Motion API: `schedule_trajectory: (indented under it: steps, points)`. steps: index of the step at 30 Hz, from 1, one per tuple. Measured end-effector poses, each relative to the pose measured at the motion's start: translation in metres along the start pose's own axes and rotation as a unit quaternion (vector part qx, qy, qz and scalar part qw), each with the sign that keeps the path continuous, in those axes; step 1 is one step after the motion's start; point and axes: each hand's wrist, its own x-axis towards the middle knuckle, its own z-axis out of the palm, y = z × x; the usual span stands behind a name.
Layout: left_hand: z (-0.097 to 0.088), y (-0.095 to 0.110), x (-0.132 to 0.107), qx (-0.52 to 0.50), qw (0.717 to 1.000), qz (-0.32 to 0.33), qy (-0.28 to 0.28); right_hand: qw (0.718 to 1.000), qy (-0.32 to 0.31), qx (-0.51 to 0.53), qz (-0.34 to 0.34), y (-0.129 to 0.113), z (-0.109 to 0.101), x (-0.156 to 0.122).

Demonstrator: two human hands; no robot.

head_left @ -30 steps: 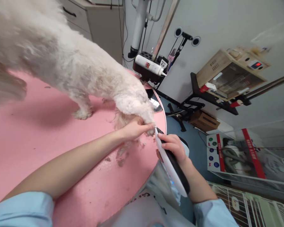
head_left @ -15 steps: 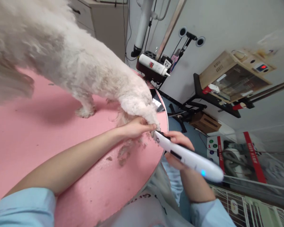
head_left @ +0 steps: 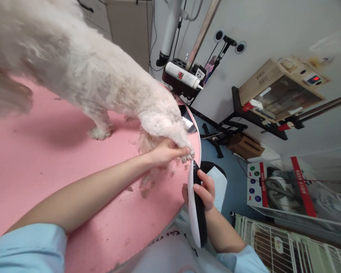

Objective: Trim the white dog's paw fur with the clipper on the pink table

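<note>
A white dog (head_left: 122,83) stands on a pink round table (head_left: 82,167), its body reaching in from the upper left. My left hand (head_left: 167,152) is closed around one of its legs, thumb on top, just above the paw (head_left: 188,156). In my right hand (head_left: 205,189) is a white and black hair clipper (head_left: 197,212), held nearly upright with its head at the paw's lower edge. Whether the blade touches the fur I cannot tell. Loose clipped fur (head_left: 146,185) lies on the table below my left hand.
Beyond the table edge, a black holder carries a white bottle (head_left: 183,75) beside a slanted pole. On the right stand a wooden cabinet (head_left: 284,91) on a black shelf, a cardboard box (head_left: 245,146), a clear-sided case (head_left: 281,189) and a wire cage (head_left: 272,239).
My right hand has turned the clipper from slanting rightward to nearly upright, so its black side now shows. The paw is more exposed; my left hand keeps its hold on the leg.
</note>
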Motion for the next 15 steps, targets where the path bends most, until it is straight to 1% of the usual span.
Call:
schedule_trajectory:
  steps: [1, 3, 6, 9, 12, 15]
  points:
    - [0.000, 0.000, 0.001, 0.002, 1.000, 0.004, -0.001, 0.999, 0.015, -0.011, -0.032, -0.002, 0.000, 0.009]
    - [-0.001, 0.000, 0.002, 0.008, 1.000, 0.011, -0.002, 0.998, 0.018, -0.016, -0.061, -0.007, -0.001, 0.026]
    - [-0.002, 0.000, 0.004, 0.025, 1.000, 0.010, 0.001, 0.999, -0.025, 0.003, -0.039, -0.010, -0.006, 0.047]
    - [-0.005, -0.001, 0.005, 0.050, 0.999, 0.000, 0.008, 0.997, -0.070, 0.035, -0.002, -0.008, -0.012, 0.065]
    - [-0.007, -0.002, 0.004, 0.072, 0.997, -0.023, 0.019, 0.988, -0.130, 0.076, 0.028, -0.003, -0.019, 0.083]
    - [-0.009, -0.002, 0.004, 0.090, 0.994, -0.046, 0.028, 0.974, -0.197, 0.106, 0.033, 0.003, -0.027, 0.101]
